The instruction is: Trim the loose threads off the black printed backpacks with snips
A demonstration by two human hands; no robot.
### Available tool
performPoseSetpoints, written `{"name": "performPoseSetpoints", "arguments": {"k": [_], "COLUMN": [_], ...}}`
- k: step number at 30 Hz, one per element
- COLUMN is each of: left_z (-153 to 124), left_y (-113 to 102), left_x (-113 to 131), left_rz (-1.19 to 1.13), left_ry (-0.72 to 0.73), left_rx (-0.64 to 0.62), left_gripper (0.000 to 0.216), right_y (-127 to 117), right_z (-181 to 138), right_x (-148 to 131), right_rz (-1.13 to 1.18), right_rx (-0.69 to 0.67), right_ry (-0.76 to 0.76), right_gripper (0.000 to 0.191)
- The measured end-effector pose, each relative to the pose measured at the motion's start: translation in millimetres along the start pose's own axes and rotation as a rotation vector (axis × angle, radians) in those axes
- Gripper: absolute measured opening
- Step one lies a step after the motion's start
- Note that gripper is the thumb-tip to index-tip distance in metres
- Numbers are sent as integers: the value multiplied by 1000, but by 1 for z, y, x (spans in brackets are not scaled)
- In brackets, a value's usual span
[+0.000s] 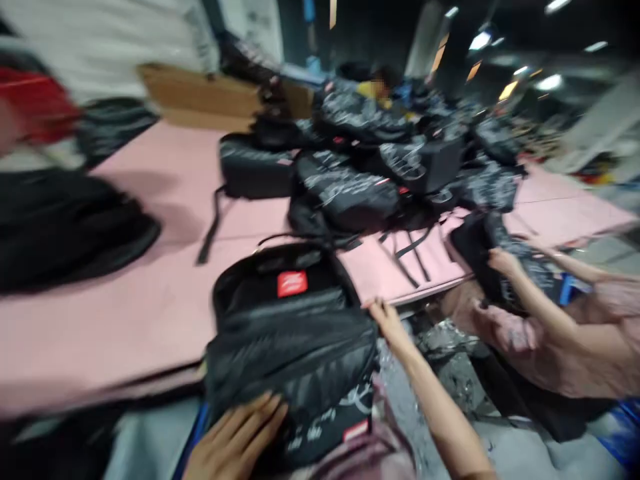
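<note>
A black backpack (290, 347) with its top compartment unzipped lies in front of me, over the table's edge. Inside the opened flap, a red label (292, 283) shows. On the lower front of the pack my left hand (240, 433) rests flat, its fingers stretched out. My right hand (390, 327) grips the pack's right edge near the opening, fingers bent round it. Motion blur hides the exact hold. White printing and a small red-and-white patch (356, 431) mark the pack's front.
Several black printed backpacks (350, 193) are heaped across the pink table (170, 300). Another black bag (65, 227) lies at the left. A cardboard piece (200, 100) stands behind. At the right, a co-worker's hands (505, 263) handle another black bag (475, 260).
</note>
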State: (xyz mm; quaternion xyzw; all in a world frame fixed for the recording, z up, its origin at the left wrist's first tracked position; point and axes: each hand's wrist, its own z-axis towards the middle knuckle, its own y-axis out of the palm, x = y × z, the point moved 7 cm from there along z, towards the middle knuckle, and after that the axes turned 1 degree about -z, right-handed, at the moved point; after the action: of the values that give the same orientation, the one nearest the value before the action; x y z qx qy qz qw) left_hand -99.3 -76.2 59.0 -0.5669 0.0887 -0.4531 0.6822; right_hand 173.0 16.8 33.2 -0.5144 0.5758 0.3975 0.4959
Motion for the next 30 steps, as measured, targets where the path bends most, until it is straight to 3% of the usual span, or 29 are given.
{"name": "performPoseSetpoints", "arguments": {"k": [3, 7, 18, 30], "left_z": [-32, -31, -54, -46], "left_y": [2, 7, 11, -1], "left_x": [12, 18, 31, 39], "left_rz": [161, 283, 232, 140], "left_ry": [-14, 14, 11, 63], "left_rx": [1, 11, 1, 46], "left_gripper": [39, 38, 40, 25], "right_y": [6, 1, -15, -9], "right_z": [-11, -26, -31, -26], "right_x": [1, 12, 78, 102], "right_rz": [28, 54, -17, -64], "right_rx": [-53, -117, -61, -112], "right_ry": [31, 36, 133, 137], "right_gripper": [37, 41, 45, 50]}}
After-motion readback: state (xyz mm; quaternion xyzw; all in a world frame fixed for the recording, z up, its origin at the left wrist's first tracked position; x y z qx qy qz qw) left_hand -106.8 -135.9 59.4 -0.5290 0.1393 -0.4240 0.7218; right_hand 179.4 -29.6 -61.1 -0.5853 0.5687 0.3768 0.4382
